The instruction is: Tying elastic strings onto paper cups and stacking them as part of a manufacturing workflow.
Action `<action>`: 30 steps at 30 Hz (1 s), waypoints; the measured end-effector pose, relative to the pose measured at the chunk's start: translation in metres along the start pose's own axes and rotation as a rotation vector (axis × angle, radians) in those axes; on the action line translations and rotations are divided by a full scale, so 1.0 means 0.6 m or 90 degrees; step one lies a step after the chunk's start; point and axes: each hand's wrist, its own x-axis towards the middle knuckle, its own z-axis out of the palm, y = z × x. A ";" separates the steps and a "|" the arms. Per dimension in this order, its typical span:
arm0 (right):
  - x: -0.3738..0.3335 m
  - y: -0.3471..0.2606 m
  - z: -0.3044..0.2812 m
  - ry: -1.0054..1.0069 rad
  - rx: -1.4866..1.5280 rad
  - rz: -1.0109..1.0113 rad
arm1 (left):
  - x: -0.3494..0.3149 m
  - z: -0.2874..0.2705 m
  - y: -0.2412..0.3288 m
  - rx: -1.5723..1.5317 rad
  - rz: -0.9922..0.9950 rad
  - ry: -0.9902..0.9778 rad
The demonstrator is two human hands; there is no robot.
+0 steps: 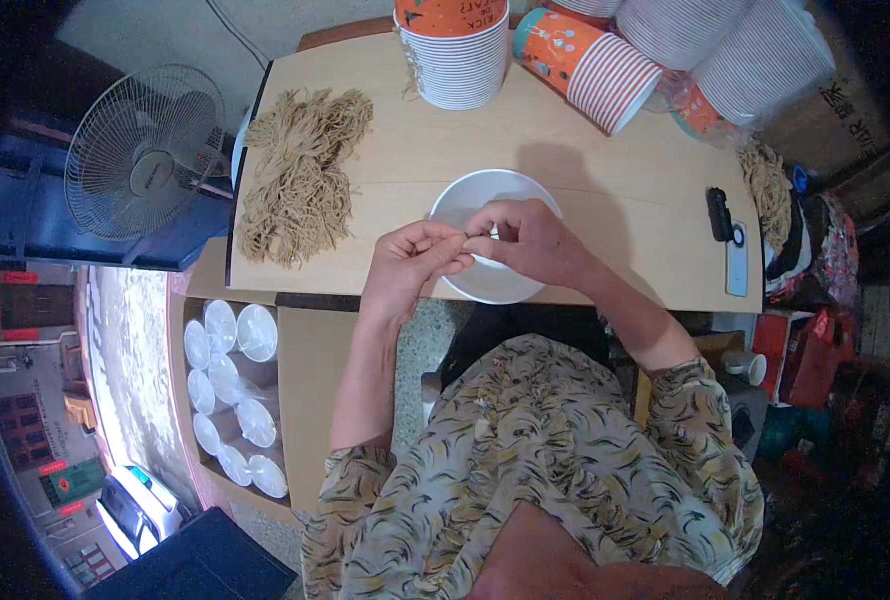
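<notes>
A white paper bucket (497,186) sits at the front edge of the wooden table, its inside facing up. Over it my left hand (408,264) and my right hand (537,243) meet, fingertips pinched together. Whatever lies between the fingertips is too small to make out. Part of the bucket's rim and inside is hidden behind my right hand. Left of my hands lies a loose heap of tan twisted cords (305,180).
Behind stands a stack of nested orange-and-white buckets (455,70); another stack (590,70) lies on its side. At right are a phone-like device (736,260) and more cords (768,190). A fan (145,155) and a cardboard box (315,400) of nested containers (257,425) are left.
</notes>
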 end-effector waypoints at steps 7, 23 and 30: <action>0.002 0.010 -0.002 -0.036 0.083 0.046 | -0.004 0.000 0.003 0.009 -0.023 0.006; 0.003 0.031 0.001 -0.043 0.180 0.108 | -0.003 0.009 0.005 0.030 -0.011 0.036; 0.006 0.014 -0.007 -0.064 0.188 0.106 | -0.002 0.008 0.003 0.039 0.002 0.044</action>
